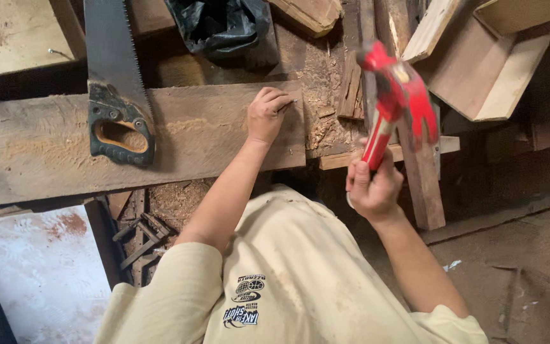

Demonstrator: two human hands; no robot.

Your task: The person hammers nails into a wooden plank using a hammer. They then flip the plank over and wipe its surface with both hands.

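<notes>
My left hand (pixel 266 114) rests on the right end of a wide, worn wooden plank (pixel 52 150). Its fingertips pinch a small nail (pixel 291 102) upright against the wood. My right hand (pixel 372 188) grips the handle of a red claw hammer (pixel 397 95). The hammer is raised above and to the right of the nail, and its head is blurred. Sawdust lies on the plank and around its right end.
A hand saw with a dark green handle (pixel 119 127) lies across the plank's left part. A black plastic bag (pixel 221 25) sits behind the plank. Wood offcuts and an open wooden box (pixel 498 64) fill the upper right. A narrow upright board (pixel 424 185) stands beside the hammer.
</notes>
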